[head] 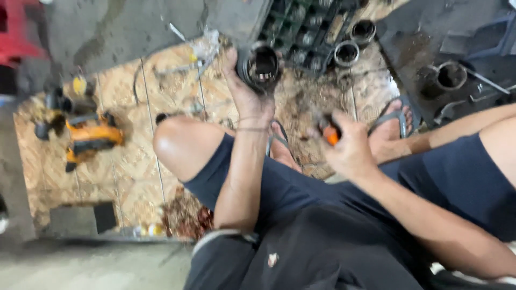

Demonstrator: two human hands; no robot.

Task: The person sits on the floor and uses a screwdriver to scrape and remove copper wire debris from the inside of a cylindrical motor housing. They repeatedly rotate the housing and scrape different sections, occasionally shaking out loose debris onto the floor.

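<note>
Chipboard sheeting point(134, 177) was laid over a grimy workshop floor, and over it a dark, greasy metal cylinder point(260, 67) was held up at arm's length. It was gripped at its near side by the left hand point(248, 99), fingers wrapped around the rim, its open end turned toward the camera so that metal parts could be made out inside, though blurred. Just to the right and lower, the right hand point(349, 147) was clenched around an orange-handled tool point(329, 132); its working end was hidden by the fingers. Beneath both hands, bare knees in dark shorts point(322, 215) were seen, with feet in sandals point(395, 119) planted on the board. Beyond the cylinder, an engine block point(309, 27) was seen lying, and three similar metal sleeves point(346, 52) were scattered near it, well apart from the held one. Far to the left, an orange power tool point(88, 139) was left on the chipboard.
</note>
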